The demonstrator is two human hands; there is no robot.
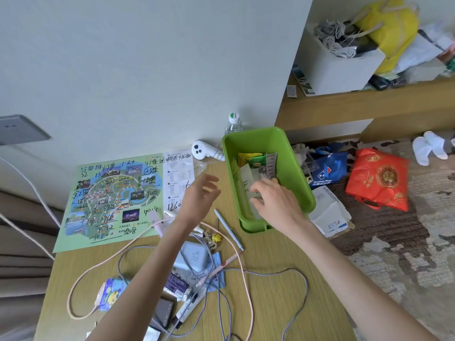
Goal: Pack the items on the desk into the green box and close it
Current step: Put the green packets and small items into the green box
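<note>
Green box (258, 136) at worktop (270, 286) edge; our right hand (275, 200) spreads over papers (246, 174) inside, left hand (199, 193) hovers wide. We fear a push tips it off.

The left forearm (152, 262) and right forearm (344, 264) are bare (elbow to wrist), as are the left hand (199, 195) and right hand (275, 200).
</note>
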